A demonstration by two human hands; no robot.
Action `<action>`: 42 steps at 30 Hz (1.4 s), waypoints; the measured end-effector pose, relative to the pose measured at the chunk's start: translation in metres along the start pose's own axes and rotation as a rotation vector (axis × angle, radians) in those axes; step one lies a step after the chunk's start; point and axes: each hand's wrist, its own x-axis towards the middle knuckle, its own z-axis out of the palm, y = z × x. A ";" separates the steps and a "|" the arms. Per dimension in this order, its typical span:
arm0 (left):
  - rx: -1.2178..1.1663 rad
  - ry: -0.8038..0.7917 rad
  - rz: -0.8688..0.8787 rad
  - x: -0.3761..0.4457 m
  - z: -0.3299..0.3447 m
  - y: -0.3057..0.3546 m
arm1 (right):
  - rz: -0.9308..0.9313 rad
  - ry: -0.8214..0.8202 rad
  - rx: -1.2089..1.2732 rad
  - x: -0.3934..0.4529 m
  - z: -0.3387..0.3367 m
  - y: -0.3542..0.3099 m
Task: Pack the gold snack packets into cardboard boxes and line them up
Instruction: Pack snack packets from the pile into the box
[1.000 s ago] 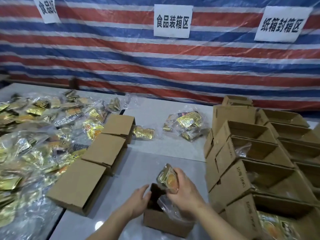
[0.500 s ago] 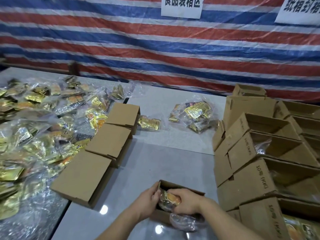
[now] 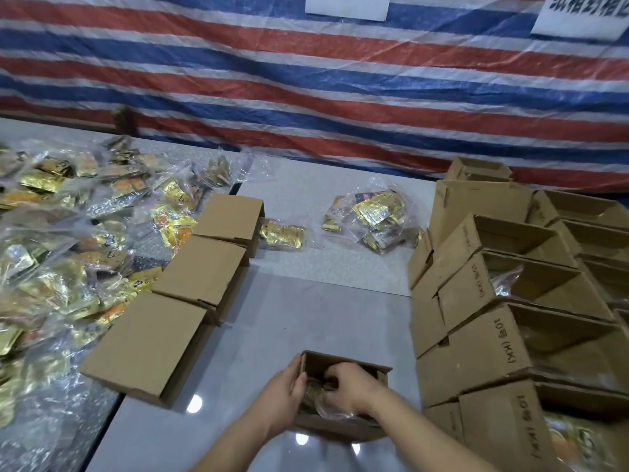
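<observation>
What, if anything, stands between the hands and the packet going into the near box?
Nothing visible does. Both hands, left and right, are already inside the open box, pressing the bagged gold packet down; no flap covers the opening.
</observation>
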 end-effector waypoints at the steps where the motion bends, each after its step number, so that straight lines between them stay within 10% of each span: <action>1: -0.011 0.003 -0.007 0.000 0.000 0.000 | 0.004 0.016 -0.083 -0.004 -0.005 0.001; 13: 0.082 -0.041 -0.019 -0.004 0.004 0.004 | 0.250 -0.590 -0.063 0.013 0.016 -0.027; 20: 0.098 0.037 -0.035 -0.001 0.007 0.005 | 0.132 0.064 -0.366 0.000 0.005 -0.019; 25: 0.201 0.077 -0.125 0.000 0.007 0.006 | 0.195 0.044 -0.595 -0.014 -0.010 -0.005; 32: 0.203 0.049 -0.225 -0.002 0.019 0.016 | 0.089 -0.225 -0.279 -0.040 -0.015 0.028; 42: -0.061 0.163 -0.239 -0.032 0.018 0.048 | 0.014 0.122 -0.181 -0.089 -0.012 0.037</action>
